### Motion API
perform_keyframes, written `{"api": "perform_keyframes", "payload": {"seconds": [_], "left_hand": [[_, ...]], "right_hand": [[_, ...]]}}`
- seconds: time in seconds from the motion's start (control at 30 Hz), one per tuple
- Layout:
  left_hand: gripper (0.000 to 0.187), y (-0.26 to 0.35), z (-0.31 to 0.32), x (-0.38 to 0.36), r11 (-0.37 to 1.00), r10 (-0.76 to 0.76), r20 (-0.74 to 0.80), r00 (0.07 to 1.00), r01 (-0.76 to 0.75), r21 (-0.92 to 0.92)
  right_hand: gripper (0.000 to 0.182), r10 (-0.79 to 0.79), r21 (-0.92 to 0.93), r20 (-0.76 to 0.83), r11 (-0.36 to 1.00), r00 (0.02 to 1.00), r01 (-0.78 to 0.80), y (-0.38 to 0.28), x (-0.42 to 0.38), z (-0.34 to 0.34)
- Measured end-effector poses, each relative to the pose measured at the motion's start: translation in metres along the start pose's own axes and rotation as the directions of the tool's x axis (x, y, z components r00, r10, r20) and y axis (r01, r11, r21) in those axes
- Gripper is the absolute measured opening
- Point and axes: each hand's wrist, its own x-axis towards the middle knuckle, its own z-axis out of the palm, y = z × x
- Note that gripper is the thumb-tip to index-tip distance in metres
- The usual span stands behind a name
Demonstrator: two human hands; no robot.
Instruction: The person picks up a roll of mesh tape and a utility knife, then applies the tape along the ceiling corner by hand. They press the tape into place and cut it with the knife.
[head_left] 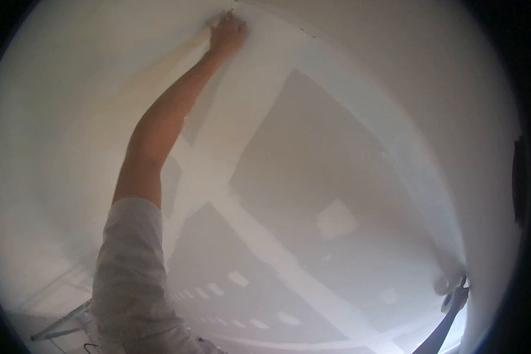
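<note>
My left hand [229, 34] is raised high at the top of the view, against the pale plasterboard surface [312, 141] close to the corner seam. Its fingers are curled together at the surface, and I cannot tell what is in them. A grey sleeve [130, 265] covers the upper arm. Far off at the lower right, my right hand [463, 293] is closed around a small pale roll of tape [447, 302], right beside the wall edge. The roll's round shadow falls next to it.
White filler strips [277, 256] and several filler patches [336, 219] mark the grey boards. A curved corner seam [419, 133] runs from the top down to the right. At the lower left stands a metal frame [62, 321]. A dark object [518, 180] shows at the right edge.
</note>
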Motion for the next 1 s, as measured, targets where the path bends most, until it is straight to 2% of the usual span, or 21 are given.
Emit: {"api": "perform_keyframes", "payload": {"seconds": [0.03,0.07,0.1,0.17,0.23,0.27,0.33,0.43,0.47,0.53,0.57,0.63,0.67,0.7,0.73,0.8,0.83,0.9,0.93,0.97,1.0], "left_hand": [[0.06,0.008,0.002,-0.003,1.0,-0.007,-0.001,1.0,0.007,0.003],[0.062,0.017,0.005,-0.009,0.975,-0.026,-0.118,0.993,-0.001,-0.221],[0.065,0.025,0.005,-0.009,0.902,-0.067,-0.237,0.969,-0.043,-0.429],[0.062,0.033,0.023,-0.01,0.883,0.059,-0.164,0.985,-0.128,-0.451],[0.062,0.06,0.029,-0.02,0.965,0.232,-0.028,0.972,-0.234,-0.119],[0.062,0.073,0.027,-0.028,0.965,0.23,-0.032,0.973,-0.232,-0.119],[0.062,0.09,0.015,-0.037,0.954,0.087,-0.179,0.98,-0.134,-0.269],[0.07,0.097,0.007,-0.025,0.99,0.017,-0.102,0.995,-0.031,-0.138],[0.07,0.101,0.008,-0.022,0.99,0.017,-0.103,0.995,-0.031,-0.14],[0.075,0.105,0.009,-0.014,0.98,-0.14,-0.056,0.989,0.13,-0.153],[0.075,0.101,0.008,-0.009,0.98,-0.14,-0.053,0.989,0.131,-0.153],[0.077,0.088,0.006,0.009,0.93,-0.246,-0.047,0.968,0.222,-0.292],[0.077,0.079,0.014,0.022,0.938,-0.277,-0.071,0.958,0.254,-0.236],[0.076,0.06,0.031,0.038,0.947,-0.29,-0.142,0.946,0.263,-0.184],[0.075,0.044,0.044,0.046,0.952,-0.299,-0.211,0.931,0.274,-0.138],[0.059,0.033,0.039,0.042,0.976,-0.196,-0.161,0.967,0.209,0.068],[0.06,0.027,0.048,0.046,0.976,-0.216,-0.191,0.958,0.206,-0.07],[0.063,0.062,0.007,0.018,0.973,-0.178,0.189,0.966,0.144,0.18],[0.063,0.076,0.013,0.002,0.975,-0.171,0.203,0.964,0.137,0.172],[0.067,0.093,0.031,-0.013,0.998,-0.058,0.002,0.998,0.058,-0.038],[0.071,0.115,0.029,-0.03,0.972,0.011,-0.221,0.975,-0.062,-0.227]], "right_hand": [[0.061,0.056,0.035,-0.016,0.998,0.998,-0.055,0.005,0.001,0.006],[0.06,0.111,0.072,-0.033,0.991,0.993,-0.109,0.01,0.002,0.01],[0.063,0.121,0.207,0.059,0.97,0.991,-0.131,0.014,0.004,0.01],[0.073,0.121,0.349,0.143,0.923,0.982,-0.164,0.012,0.008,0.009],[0.073,0.177,0.368,0.235,0.894,0.956,-0.256,-0.001,0.0,-0.036],[0.073,0.222,0.39,0.274,0.864,0.936,-0.319,-0.013,-0.003,-0.064],[0.073,0.31,0.454,0.345,0.771,0.886,-0.447,-0.032,-0.01,-0.115],[0.074,0.374,0.49,0.441,0.661,0.816,-0.568,-0.047,-0.01,-0.167],[0.075,0.349,0.492,0.376,0.71,0.859,-0.504,-0.051,-0.015,-0.18],[0.079,0.282,0.475,0.245,0.799,0.928,-0.368,-0.05,-0.019,-0.178],[0.081,0.242,0.456,0.179,0.839,0.954,-0.298,-0.048,-0.018,-0.173],[0.09,0.202,0.335,0.388,0.878,0.899,-0.342,-0.042,-0.008,-0.161],[0.094,0.19,0.291,0.456,0.891,0.87,-0.348,-0.039,-0.003,-0.153],[0.093,0.149,0.347,0.456,0.878,0.878,-0.33,-0.037,-0.001,-0.146],[0.094,0.173,0.362,0.431,0.866,0.886,-0.346,-0.043,-0.004,-0.159],[0.096,0.221,0.393,0.38,0.84,0.898,-0.373,-0.055,-0.008,-0.177],[0.098,0.412,0.51,0.289,0.698,0.864,-0.503,-0.064,-0.012,-0.172],[0.1,0.382,0.497,0.406,0.67,0.83,-0.551,-0.064,-0.012,-0.194],[0.103,0.349,0.528,0.427,0.653,0.834,-0.543,-0.065,-0.015,-0.214],[0.103,0.354,0.515,0.432,0.658,0.83,-0.549,-0.064,-0.014,-0.213],[0.104,0.384,0.5,0.401,0.669,0.832,-0.55,-0.064,-0.012,-0.203]]}}
